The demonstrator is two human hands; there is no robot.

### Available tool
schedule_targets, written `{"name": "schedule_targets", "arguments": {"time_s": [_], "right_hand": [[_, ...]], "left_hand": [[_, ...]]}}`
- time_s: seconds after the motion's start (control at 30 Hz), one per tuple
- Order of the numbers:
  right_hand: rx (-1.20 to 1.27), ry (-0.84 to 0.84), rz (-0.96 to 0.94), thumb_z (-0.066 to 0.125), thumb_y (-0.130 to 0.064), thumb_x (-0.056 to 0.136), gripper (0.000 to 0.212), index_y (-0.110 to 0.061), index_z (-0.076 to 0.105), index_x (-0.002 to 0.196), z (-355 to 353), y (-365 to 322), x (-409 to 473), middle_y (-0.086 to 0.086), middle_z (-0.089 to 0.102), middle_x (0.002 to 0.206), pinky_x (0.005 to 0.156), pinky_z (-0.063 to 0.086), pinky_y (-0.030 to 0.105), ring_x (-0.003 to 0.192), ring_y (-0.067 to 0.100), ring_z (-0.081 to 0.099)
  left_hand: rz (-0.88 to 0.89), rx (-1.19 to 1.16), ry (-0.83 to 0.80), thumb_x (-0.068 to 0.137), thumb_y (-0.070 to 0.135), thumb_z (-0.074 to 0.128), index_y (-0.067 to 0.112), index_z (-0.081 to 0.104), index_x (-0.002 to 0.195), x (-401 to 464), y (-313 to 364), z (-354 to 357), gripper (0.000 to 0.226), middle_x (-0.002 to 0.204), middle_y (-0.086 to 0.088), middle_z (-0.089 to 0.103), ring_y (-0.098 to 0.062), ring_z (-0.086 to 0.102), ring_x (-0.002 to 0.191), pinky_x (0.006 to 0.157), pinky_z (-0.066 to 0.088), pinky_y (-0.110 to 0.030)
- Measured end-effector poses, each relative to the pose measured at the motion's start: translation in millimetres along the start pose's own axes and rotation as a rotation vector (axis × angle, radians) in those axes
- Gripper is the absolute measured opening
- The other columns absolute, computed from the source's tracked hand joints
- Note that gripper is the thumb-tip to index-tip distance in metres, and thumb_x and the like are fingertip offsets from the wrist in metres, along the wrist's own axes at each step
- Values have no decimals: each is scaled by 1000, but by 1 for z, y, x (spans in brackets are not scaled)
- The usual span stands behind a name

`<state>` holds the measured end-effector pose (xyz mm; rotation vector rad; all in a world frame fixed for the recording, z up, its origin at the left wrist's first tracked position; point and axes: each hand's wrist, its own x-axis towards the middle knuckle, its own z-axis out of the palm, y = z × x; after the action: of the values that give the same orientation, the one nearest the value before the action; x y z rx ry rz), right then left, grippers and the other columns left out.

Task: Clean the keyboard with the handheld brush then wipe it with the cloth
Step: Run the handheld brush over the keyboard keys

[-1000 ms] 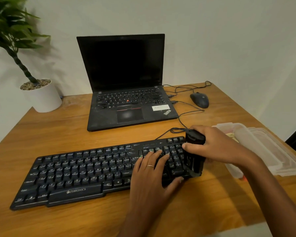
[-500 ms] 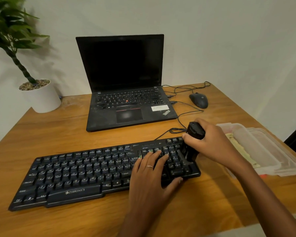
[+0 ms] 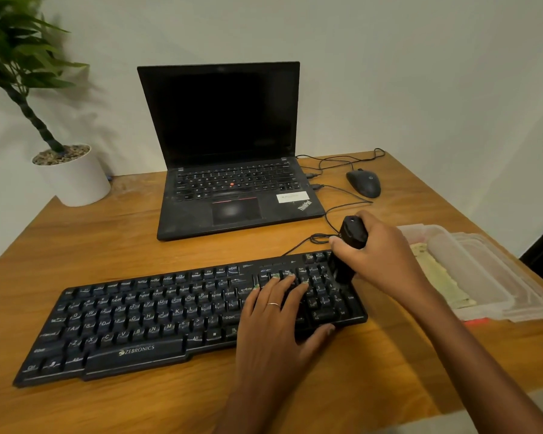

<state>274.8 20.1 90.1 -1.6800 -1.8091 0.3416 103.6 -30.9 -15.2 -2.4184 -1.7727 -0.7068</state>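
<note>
A black Zebronics keyboard (image 3: 138,321) lies across the front of the wooden desk. My left hand (image 3: 276,327) rests flat on its right half, fingers spread over the keys. My right hand (image 3: 380,255) grips a black handheld brush (image 3: 350,245) held upright, with its lower end on the number pad near the keyboard's far right corner. A pale yellowish cloth (image 3: 436,274) lies in a clear plastic container (image 3: 496,277) to the right of the keyboard.
An open black laptop (image 3: 232,183) stands behind the keyboard. A black mouse (image 3: 362,183) and its cables lie at the back right. A potted plant in a white pot (image 3: 72,177) is at the back left. The desk's right edge runs just past the container.
My right hand has moved the brush from the number pad's near right edge towards its far edge. My left hand has stayed put on the keys.
</note>
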Motion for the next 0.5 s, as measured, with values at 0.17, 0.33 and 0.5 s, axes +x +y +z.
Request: {"name": "schedule_targets", "arguments": {"time_s": [0.17,0.33,0.5], "right_hand": [[40,-236,36,66,-34,81,24,-14,55,87,-10,0,4,2,62,78,54,49,30,71,19,62],[109,-141,41,66,-33,83,24,-14,54,89,-2,-1,5,2,62,75,55,55,36,67,21,64],[85,-111,40,65,-34,83,28,-9,56,93,-2,-2,13,4,64,76,55,55,35,63,19,64]], "left_hand": [[-10,-8,-6,88,76,20,27,58,125,1,1,-2,72,129,5,59,-15,54,120,101,38,-40],[-7,2,-21,86,77,27,28,57,125,1,0,0,70,129,6,59,-15,54,120,102,37,-41],[-1,-12,-20,87,77,24,28,57,126,0,0,-1,71,129,6,59,-15,54,120,102,37,-42]]}}
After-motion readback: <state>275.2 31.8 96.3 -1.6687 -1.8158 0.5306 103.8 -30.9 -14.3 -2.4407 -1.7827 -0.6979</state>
